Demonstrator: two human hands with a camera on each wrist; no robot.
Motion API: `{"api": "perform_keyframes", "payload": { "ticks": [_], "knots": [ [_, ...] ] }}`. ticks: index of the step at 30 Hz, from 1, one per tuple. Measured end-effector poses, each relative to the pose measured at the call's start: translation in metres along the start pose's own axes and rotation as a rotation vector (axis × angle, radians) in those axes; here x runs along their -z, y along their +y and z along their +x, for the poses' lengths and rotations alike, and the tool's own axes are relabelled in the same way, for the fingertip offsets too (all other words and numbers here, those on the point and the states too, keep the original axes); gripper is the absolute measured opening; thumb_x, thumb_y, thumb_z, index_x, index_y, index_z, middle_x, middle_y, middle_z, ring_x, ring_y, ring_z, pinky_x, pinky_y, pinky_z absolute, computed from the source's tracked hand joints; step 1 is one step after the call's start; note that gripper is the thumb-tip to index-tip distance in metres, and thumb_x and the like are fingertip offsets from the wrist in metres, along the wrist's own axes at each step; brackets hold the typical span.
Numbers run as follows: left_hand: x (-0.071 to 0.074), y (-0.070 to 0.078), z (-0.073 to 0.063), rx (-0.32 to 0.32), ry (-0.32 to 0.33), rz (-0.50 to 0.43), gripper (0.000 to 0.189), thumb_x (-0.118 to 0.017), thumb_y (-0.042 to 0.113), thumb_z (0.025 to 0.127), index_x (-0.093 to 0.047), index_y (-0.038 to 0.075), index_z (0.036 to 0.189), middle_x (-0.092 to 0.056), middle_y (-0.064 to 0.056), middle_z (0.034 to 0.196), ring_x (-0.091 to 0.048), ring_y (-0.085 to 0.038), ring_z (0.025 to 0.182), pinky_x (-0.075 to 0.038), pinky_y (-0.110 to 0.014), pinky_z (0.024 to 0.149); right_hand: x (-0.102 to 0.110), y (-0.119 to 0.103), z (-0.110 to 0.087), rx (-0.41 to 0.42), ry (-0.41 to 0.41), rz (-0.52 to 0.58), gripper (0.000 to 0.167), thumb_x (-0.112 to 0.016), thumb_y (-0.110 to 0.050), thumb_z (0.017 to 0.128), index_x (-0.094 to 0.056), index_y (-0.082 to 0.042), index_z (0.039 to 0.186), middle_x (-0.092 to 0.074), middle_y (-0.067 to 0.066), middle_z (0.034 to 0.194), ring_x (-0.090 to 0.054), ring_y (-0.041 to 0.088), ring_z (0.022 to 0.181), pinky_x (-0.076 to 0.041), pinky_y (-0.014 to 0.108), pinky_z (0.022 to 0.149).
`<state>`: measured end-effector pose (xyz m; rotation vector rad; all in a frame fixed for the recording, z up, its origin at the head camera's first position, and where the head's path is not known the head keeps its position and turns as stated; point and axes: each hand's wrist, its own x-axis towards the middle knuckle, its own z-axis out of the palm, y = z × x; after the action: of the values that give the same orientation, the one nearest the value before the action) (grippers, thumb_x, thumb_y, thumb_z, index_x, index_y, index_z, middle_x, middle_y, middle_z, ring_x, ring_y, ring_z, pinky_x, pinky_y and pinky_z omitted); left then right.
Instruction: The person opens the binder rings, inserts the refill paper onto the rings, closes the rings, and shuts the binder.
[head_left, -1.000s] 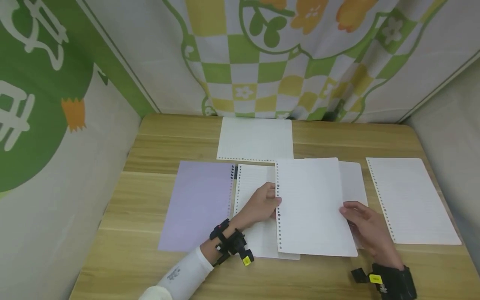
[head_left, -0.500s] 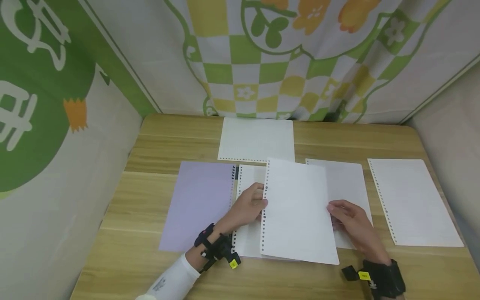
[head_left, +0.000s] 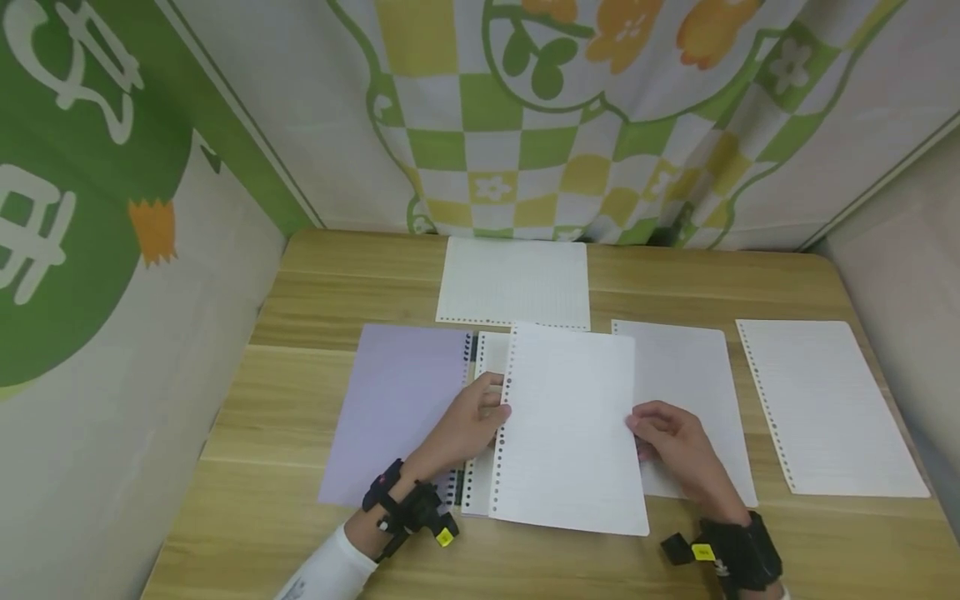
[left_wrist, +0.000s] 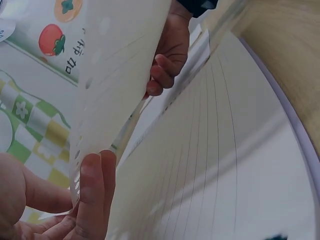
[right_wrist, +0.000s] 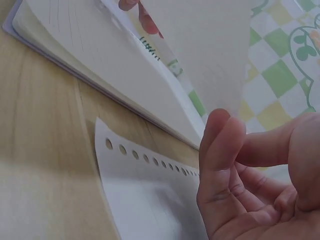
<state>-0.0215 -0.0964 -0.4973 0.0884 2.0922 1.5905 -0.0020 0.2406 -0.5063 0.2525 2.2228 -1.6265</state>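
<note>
- One wooden table (head_left: pixel 277 408) bears everything.
- Purple-covered notebook (head_left: pixel 408 408) lies open left of centre.
- Lined sheet (head_left: pixel 570 433), raised, has shifted left over the notebook's pages, apparently bringing its punched edge nearer the rings (head_left: pixel 468 343).
- Three loose sheets (head_left: pixel 693 367) lie behind and right.
- Left hand (head_left: pixel 465 421) pinches the punched edge, partly blocking the rings; right hand (head_left: pixel 678 446) pinches the opposite edge.
</note>
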Motion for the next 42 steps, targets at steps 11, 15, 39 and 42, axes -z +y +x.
{"api": "perform_keyframes", "payload": {
  "ticks": [11, 15, 39, 42],
  "knots": [
    [0.02, -0.005, -0.01, -0.016, 0.111, 0.066, 0.045, -0.059, 0.016, 0.11, -0.049, 0.016, 0.153, -0.072, -0.009, 0.13, -0.074, -0.022, 0.084, -0.062, -0.037, 0.074, -0.015, -0.002, 0.005, 0.01, 0.025, -0.003, 0.031, -0.066, -0.021, 0.107, -0.066, 0.005, 0.124, -0.078, 0.005, 0.092, -0.068, 0.018, 0.078, -0.058, 0.026, 0.073],
    [0.025, -0.007, -0.013, -0.06, 0.2, 0.163, 0.045, -0.062, 0.019, 0.107, -0.053, 0.016, 0.151, -0.068, -0.003, 0.138, -0.07, -0.018, 0.103, -0.057, -0.036, 0.086, -0.019, -0.005, 0.006, 0.008, 0.018, -0.007, 0.031, -0.066, -0.021, 0.108, -0.066, 0.005, 0.125, -0.078, 0.006, 0.092, -0.068, 0.018, 0.078, -0.057, 0.025, 0.075],
    [0.025, -0.002, -0.016, -0.12, 0.13, 0.666, 0.066, -0.059, 0.036, 0.109, -0.038, 0.007, 0.165, -0.027, -0.008, 0.177, -0.042, -0.038, 0.137, -0.041, -0.056, 0.112, -0.037, -0.012, 0.014, -0.037, 0.004, -0.016, 0.028, -0.067, -0.022, 0.107, -0.068, 0.0, 0.124, -0.076, 0.008, 0.09, -0.066, 0.023, 0.073, -0.055, 0.027, 0.07],
    [0.024, -0.001, -0.015, -0.116, 0.132, 0.675, 0.066, -0.057, 0.038, 0.11, -0.038, 0.007, 0.165, -0.026, -0.008, 0.178, -0.042, -0.038, 0.137, -0.04, -0.057, 0.111, -0.038, -0.012, 0.015, -0.031, 0.007, -0.01, 0.027, -0.067, -0.022, 0.107, -0.068, 0.0, 0.123, -0.076, 0.009, 0.09, -0.066, 0.022, 0.073, -0.056, 0.027, 0.069]
  ]
}}
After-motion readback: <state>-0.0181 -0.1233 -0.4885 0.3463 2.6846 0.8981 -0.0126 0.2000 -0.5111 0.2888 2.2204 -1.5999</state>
